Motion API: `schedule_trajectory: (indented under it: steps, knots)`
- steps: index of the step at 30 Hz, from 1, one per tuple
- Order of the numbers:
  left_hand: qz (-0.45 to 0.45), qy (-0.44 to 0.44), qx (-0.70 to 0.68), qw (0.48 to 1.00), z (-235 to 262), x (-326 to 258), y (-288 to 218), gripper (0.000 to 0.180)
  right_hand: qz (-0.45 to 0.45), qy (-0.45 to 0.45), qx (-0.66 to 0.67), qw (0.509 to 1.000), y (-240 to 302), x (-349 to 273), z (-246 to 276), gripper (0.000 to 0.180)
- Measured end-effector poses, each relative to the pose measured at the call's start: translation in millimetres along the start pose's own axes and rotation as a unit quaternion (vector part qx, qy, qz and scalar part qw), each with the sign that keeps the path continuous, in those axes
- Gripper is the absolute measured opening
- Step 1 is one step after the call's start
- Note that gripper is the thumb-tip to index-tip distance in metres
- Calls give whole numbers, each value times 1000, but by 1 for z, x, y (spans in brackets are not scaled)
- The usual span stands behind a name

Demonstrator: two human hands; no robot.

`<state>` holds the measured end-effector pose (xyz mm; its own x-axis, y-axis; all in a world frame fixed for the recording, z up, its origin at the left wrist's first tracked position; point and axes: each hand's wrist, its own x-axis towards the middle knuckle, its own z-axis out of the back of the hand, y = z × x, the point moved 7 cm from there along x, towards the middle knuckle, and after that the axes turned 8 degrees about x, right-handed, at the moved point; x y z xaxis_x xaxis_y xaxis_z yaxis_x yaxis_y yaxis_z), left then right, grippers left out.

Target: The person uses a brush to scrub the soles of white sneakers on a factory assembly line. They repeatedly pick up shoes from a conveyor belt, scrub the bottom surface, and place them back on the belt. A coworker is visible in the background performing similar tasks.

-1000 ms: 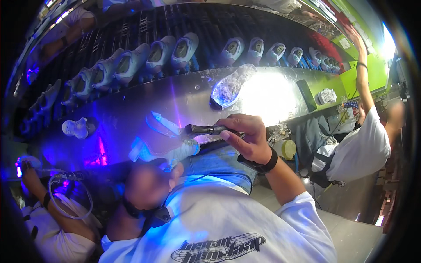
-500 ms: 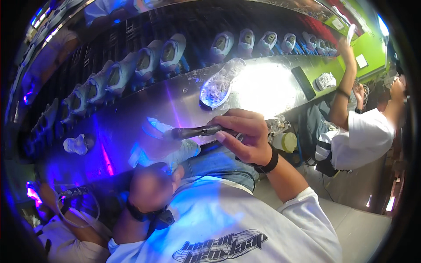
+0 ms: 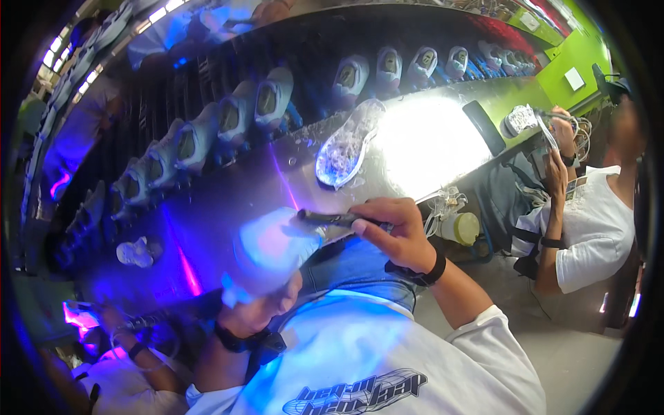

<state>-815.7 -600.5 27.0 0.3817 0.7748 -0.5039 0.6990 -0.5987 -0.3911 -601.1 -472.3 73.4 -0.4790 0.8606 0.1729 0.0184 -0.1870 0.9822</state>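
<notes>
My left hand [image 3: 263, 309] is closed around a pale shoe [image 3: 273, 242], lit strongly blue and partly washed out, held over the near edge of the metal bench. Between the thumb and fingers of my right hand [image 3: 401, 232] is a slim dark rod-shaped tool [image 3: 328, 218]. Its tip points left and overlaps the shoe in the picture; whether they touch I cannot tell. Beyond my hands lies a sole-shaped piece [image 3: 348, 144] with crumpled whitish material on it.
A row of pale shoes [image 3: 273, 97] stands along the dark conveyor behind the metal bench [image 3: 228, 187]. A dark flat bar [image 3: 484, 128] lies beside a bright patch. A round tub [image 3: 460, 227] sits right of my hand. Co-workers [image 3: 588, 228] work on both sides.
The shoe has turned and moved right, with my left hand coming into clearer view. The tool has shifted slightly right and down. The right co-worker's raised arm has come down.
</notes>
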Motion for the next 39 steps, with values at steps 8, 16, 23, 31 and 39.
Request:
schedule_trajectory:
  steps: [8, 16, 23, 31, 39]
  knots:
    - [-104, -93, 128, 982, 10, 48, -60, 58, -15, -59, -57, 997, 6, -14, 12, 23]
    - [-262, -117, 510, 811, -82, 180, -187, 61, -56, -226, 44, 971, -4, -29, 54, 18]
    - [-440, -269, 756, 403, -98, 337, -248, 63, -65, -253, 38, 964, -25, -42, 57, 20]
    - [-422, -226, 764, 433, -61, 338, -261, 39, -75, -266, 64, 959, -34, -48, 60, 19]
    - [-175, -315, 849, 387, 2, 210, -289, 70, -99, -230, 80, 965, -19, -41, 34, 21]
